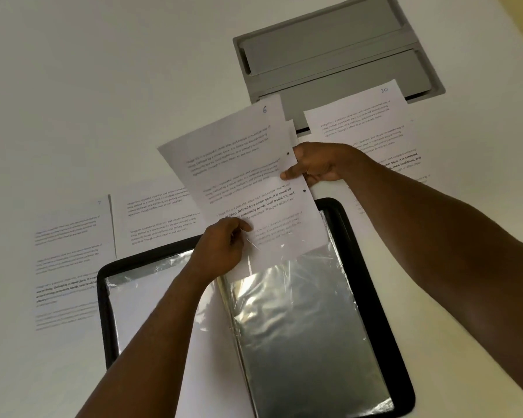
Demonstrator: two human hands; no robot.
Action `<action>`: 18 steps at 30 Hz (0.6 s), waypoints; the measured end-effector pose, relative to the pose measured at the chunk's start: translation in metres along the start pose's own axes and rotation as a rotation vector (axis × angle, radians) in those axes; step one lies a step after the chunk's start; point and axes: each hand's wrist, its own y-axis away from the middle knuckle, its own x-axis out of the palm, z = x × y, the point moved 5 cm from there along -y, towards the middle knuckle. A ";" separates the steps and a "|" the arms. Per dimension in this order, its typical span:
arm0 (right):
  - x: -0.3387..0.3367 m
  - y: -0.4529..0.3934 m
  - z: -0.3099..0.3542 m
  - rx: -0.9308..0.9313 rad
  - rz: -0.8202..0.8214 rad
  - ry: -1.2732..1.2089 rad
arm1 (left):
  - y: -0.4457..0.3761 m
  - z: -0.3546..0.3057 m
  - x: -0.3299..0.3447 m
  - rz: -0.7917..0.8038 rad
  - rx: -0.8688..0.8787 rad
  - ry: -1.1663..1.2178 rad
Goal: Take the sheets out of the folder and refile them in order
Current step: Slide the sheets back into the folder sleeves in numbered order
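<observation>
A black folder (372,267) is lying open on the white table (73,86), its clear plastic sleeves (299,321) showing glare. The right hand (317,164) is pinching the punched edge of a sheet marked 6 (239,164) (a second sheet appears to be lying just behind it), whose lower end is sitting inside a sleeve. The left hand (221,251) is gripping the sleeve's top at the sheet's lower left. Three more sheets are lying on the table: one marked 10 (366,122), one marked 7 (70,245), and another (157,218) beside it. A grey cable hatch (338,46) is sitting at the far edge.
</observation>
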 end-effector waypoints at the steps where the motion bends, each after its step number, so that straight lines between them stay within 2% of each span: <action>1: 0.002 0.002 -0.001 0.023 0.030 0.030 | 0.000 0.001 0.000 0.001 -0.007 0.019; 4: 0.007 0.010 -0.003 0.082 0.128 0.104 | 0.001 0.001 0.002 0.002 -0.021 0.045; 6: 0.008 0.012 -0.003 0.076 0.137 0.090 | 0.001 0.000 0.002 0.001 -0.028 0.049; 9: 0.007 0.008 -0.002 -0.018 0.018 -0.060 | 0.001 -0.001 0.002 -0.004 -0.038 0.064; 12: 0.006 0.004 -0.003 -0.071 -0.076 -0.098 | 0.001 -0.002 0.002 -0.002 -0.046 0.056; 18: 0.012 0.013 -0.012 0.135 0.148 0.060 | 0.000 -0.005 0.007 0.012 -0.058 0.026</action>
